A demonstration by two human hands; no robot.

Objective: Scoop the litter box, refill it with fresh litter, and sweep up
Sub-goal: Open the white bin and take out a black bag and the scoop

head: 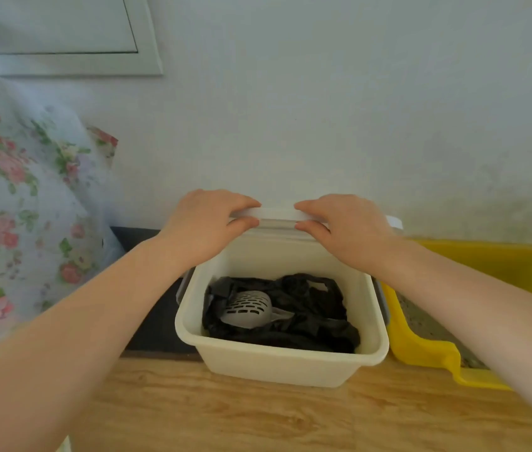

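cream bin, grey slotted scoop inside

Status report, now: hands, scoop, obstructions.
Left hand and right hand both grip raised lid. Scoop lies on black bag inside white bin. Nothing blocking scoop.

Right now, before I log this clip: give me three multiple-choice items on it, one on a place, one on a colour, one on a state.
1. Where is the scoop?
A. inside the white bin
B. on the floor
C. in the litter box

2. What colour is the litter box?
A. blue
B. yellow
C. grey

3. How is the lid?
A. shut flat on the bin
B. missing
C. raised at the back, held by both hands

Answers: 1 A, it lies on the black bags there; 2 B, its walls are yellow; 3 C, the left hand and right hand grip its edge.
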